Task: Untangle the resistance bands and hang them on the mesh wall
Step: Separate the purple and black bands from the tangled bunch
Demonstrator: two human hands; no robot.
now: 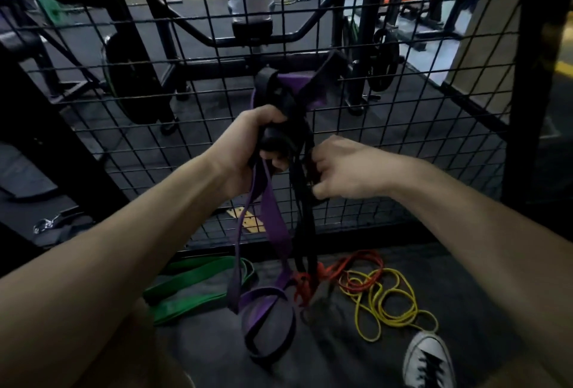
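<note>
Mesh wall [130,127] ahead, both hands raised gripping tangled bands [279,220]

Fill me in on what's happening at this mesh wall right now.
A person stands at the mesh wall working on a knot of resistance bands. The left hand grips a bunch of black and purple bands; the right hand pinches a black band beside it. The bunch trails down to the floor, where green, orange and yellow bands lie loose.

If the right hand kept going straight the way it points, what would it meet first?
The right hand points left and already pinches the black bands; just past them is probably the left hand, though depth is unclear.
</note>
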